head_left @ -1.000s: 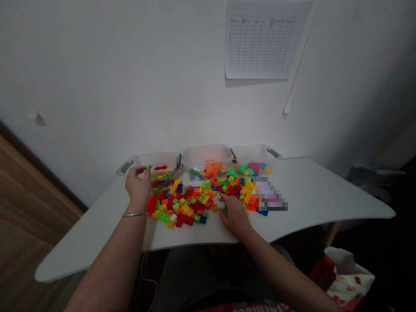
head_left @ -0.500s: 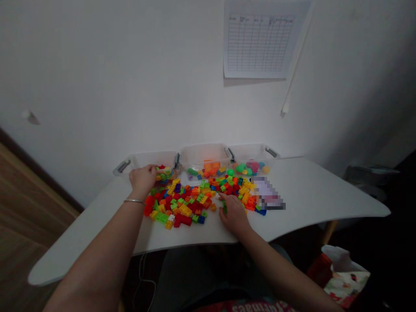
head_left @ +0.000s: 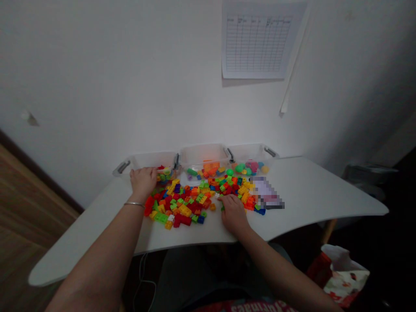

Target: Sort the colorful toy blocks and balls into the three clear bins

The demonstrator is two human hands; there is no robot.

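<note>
A heap of colourful toy bricks lay on a white desk, in front of three clear bins partly filled with pieces. The person's left hand, fingers bent, was at the left bin; whether it gripped anything was hidden. The right hand curled beside the heap's right part, its grip likewise unclear.

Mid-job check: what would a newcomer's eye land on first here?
Probably the heap of bright multicoloured plastic blocks, spread across the middle of the white tabletop. Behind it, three clear plastic bins stand in a row by the pale wall, with the bare left hand at the leftmost and the bare right hand at the heap's near edge. Then the white gridded paper sheet, higher up.
</note>
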